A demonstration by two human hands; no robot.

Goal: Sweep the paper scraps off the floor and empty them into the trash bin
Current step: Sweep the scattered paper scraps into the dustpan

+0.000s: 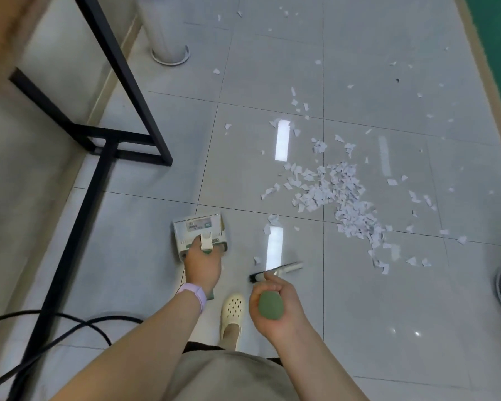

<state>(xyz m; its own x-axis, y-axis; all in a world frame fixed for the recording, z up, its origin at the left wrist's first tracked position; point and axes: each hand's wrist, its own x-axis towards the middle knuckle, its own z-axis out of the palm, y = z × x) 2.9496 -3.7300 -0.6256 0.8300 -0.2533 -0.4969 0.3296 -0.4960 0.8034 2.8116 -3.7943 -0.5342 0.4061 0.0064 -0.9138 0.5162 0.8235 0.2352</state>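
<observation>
Head view: left hand (202, 267) curls round the dustpan (199, 233) handle, right hand (275, 308) wraps the brush (275, 272), apparently ready to sweep; paper scraps (336, 192) lie ahead-right; no trash bin seen.

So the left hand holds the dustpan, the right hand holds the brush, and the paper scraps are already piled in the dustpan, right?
Not quite. The head view shows the paper scraps lying on the floor, not in the dustpan. The left hand does hold the dustpan and the right hand the brush.
</observation>
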